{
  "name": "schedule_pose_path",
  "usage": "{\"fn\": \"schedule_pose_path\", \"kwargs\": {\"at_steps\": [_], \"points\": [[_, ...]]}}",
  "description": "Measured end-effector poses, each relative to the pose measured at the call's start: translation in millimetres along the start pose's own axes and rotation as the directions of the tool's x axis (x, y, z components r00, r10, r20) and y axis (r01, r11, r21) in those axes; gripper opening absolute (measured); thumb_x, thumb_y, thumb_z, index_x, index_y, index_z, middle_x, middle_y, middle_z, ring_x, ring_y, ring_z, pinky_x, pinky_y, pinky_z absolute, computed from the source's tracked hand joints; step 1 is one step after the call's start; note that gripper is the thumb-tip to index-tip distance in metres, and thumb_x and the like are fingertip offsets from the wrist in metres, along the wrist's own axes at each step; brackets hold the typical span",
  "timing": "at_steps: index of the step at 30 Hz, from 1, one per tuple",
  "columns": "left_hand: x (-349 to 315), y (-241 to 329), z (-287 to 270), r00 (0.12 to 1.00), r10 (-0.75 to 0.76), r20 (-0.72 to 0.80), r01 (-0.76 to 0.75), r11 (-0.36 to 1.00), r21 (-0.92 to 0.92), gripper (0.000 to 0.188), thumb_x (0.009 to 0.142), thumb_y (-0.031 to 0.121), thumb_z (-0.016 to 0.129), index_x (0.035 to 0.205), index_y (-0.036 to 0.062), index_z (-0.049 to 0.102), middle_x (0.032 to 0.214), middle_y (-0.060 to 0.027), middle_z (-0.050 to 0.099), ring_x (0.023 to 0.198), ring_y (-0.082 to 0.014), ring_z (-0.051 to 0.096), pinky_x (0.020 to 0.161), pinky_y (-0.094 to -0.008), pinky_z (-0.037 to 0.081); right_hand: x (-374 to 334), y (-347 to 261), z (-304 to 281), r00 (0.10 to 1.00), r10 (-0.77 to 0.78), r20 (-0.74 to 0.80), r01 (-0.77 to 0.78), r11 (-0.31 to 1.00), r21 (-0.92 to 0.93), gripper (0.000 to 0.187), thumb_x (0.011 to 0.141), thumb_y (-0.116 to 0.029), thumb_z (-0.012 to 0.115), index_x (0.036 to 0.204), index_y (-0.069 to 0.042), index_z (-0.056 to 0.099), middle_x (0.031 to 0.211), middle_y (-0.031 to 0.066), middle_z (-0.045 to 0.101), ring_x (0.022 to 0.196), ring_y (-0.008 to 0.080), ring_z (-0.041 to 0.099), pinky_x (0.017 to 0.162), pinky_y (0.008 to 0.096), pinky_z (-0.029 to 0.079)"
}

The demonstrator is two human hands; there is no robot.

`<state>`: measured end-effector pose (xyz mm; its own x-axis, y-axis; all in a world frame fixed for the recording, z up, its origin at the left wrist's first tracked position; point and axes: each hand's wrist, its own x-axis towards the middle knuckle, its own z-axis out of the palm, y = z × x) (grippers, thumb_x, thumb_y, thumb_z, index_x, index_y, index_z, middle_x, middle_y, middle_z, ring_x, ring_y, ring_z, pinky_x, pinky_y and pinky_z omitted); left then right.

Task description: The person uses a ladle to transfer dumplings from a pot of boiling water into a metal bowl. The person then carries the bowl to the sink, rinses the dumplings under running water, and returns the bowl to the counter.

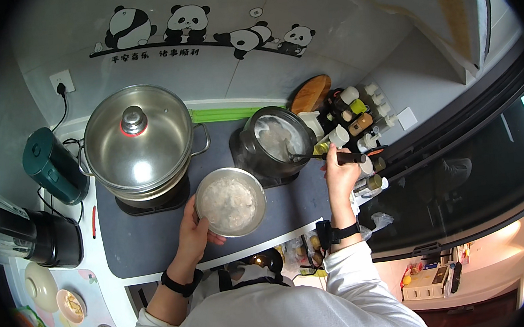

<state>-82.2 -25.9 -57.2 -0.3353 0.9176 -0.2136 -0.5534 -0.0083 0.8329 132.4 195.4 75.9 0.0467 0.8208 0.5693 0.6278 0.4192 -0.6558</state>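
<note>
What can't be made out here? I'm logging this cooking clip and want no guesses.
Head view only:
- Big pot's contents: hidden by its lid.
- Ladle's end: sunk in the dark cooker's white contents; right hand grips the handle.
- Bowl's near rim: partly covered by left hand.
- Jars: too small to identify.

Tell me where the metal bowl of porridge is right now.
In the head view, the metal bowl sits centre, on the dark mat, gripped at its left rim by the left hand, between the lidded steel pot and the dark cooker pot.
</note>
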Motion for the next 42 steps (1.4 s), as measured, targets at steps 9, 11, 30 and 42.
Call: {"fn": "schedule_pose_path", "kwargs": {"at_steps": [9,11,30,42], "points": [[1,0,-1,1.0,0.01,0.011,-0.01,1.0,0.007,0.067,0.089,-0.007,0.031,0.149,0.0063,0.006,0.131,-0.0251,0.046,0.061,-0.0238,0.066,0.047,-0.0286,0.058,-1,4,2,0.998,-0.064,0.004,0.064,0.995,-0.083,0.033,0.089,-0.022,0.067,0.067,0.002,0.061,0.05,0.0054,0.059,0.043,0.0116,0.057,0.045,0.026,0.044],[1,0,-1,1.0,0.01,0.015,-0.01,1.0,0.003,0.067,0.089,-0.007,0.031,0.149,0.0063,0.006,0.131,-0.0251,0.046,0.061,-0.024,0.066,0.047,-0.0286,0.058,0,7,2,0.996,-0.089,0.011,0.09,0.99,-0.105,0.032,0.089,-0.021,0.067,0.069,0.003,0.063,0.051,0.0059,0.06,0.045,0.0122,0.058,0.047,0.0261,0.045],[2,2,12,1.0,0.008,-0.028,-0.009,1.0,-0.018,0.066,0.088,-0.008,0.032,0.148,0.0073,0.011,0.126,-0.0228,0.051,0.058,-0.0242,0.066,0.045,-0.0285,0.057,20,16,-7,0.984,-0.03,0.175,0.057,0.987,-0.148,0.025,0.08,-0.025,0.073,0.078,0.0,0.07,0.064,0.0139,0.067,0.063,0.0262,0.069,0.063,0.0321,0.053],[1,6,23,0.998,0.018,-0.059,-0.018,1.0,-0.002,0.062,0.09,-0.007,0.032,0.148,0.0074,0.014,0.125,-0.0215,0.053,0.059,-0.0229,0.066,0.045,-0.0269,0.057,35,18,-10,0.979,-0.034,0.2,0.063,0.988,-0.14,0.023,0.08,-0.025,0.072,0.077,-0.002,0.07,0.065,0.0135,0.068,0.065,0.0263,0.07,0.063,0.032,0.053]]}}
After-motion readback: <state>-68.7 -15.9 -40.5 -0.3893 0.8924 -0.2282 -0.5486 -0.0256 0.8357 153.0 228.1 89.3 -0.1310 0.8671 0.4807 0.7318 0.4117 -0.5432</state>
